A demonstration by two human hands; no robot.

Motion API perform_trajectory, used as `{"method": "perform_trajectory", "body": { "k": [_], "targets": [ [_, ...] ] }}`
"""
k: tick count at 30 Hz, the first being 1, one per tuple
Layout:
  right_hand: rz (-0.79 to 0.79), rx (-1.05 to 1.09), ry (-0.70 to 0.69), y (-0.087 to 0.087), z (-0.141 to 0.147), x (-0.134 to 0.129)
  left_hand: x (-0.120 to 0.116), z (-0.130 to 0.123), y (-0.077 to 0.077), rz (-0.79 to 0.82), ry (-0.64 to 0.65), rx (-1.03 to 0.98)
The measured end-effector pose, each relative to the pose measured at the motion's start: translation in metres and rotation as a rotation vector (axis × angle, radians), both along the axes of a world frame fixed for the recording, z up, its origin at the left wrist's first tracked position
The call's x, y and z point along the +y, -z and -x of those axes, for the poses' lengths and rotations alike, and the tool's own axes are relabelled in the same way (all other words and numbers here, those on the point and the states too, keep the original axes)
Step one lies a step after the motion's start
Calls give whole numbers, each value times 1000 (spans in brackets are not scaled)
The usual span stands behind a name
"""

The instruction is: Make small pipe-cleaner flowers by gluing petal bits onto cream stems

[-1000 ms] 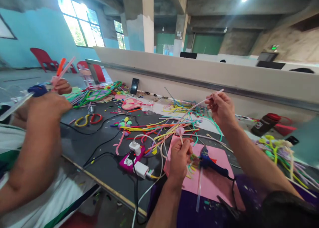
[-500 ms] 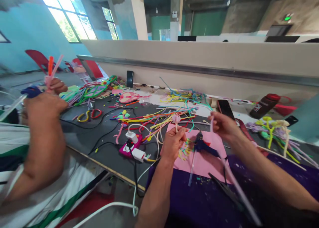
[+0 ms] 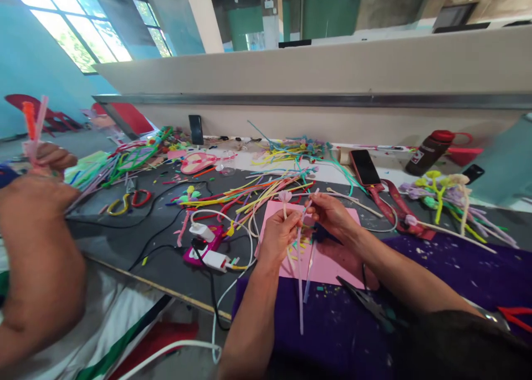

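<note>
Head view: a long beige partition (image 3: 291,72) runs along the far side of a dark grey tabletop (image 3: 108,247), and a purple cloth (image 3: 332,335) covers the near side in front of the wearer. A co-worker's arm (image 3: 41,258) is well apart, at the far left. A pink mat (image 3: 332,270) lies partly under the wearer's own hands, which are close together above it. The right hand (image 3: 334,214) reaches in from the right, thumb and fingertips pinching the upper end of a pale lilac pipe cleaner (image 3: 300,297). The left hand (image 3: 279,233) is closed around the white stem (image 3: 285,209) of a small flower. Needle-nose pliers (image 3: 366,299) lie below the right forearm.

The relation that counts is between the two slender lengths. The pipe cleaner's long axis is steep: from the right fingertips it drops past the left fingertips and over the mat's near edge, its free end toward the wearer. The white stem lies just to its left, nearly parallel. The right hand is nearer the pipe cleaner's upper end, the left nearer its middle. The pale pink flower head (image 3: 285,195) stands just above the left fist. Whether the left fingertips also grip the pipe cleaner, I cannot tell.
</note>
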State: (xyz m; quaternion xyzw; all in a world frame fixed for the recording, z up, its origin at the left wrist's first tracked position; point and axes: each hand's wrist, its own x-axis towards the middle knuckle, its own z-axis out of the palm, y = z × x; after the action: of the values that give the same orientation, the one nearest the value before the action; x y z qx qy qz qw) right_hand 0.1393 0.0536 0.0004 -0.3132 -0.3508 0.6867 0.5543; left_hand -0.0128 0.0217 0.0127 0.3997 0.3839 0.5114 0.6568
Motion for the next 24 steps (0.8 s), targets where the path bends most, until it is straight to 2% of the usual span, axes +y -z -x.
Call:
{"method": "perform_trajectory", "body": {
  "k": [4,7,11,18,24],
  "targets": [
    [-21,22,-37,1,0,1,3,-3,4,9,-22,-4],
    [-37,27,-59,2,0,-1,3,-5,5,29,11,-33],
    [-50,14,-82,2,-1,-4,1,-6,5,26,71,38],
    [-101,-33,-81,3,-2,-8,4,-6,4,75,57,89],
    [-249,-209,-59,-8,-10,-11,3,-8,-1,75,39,69]
  ]
}}
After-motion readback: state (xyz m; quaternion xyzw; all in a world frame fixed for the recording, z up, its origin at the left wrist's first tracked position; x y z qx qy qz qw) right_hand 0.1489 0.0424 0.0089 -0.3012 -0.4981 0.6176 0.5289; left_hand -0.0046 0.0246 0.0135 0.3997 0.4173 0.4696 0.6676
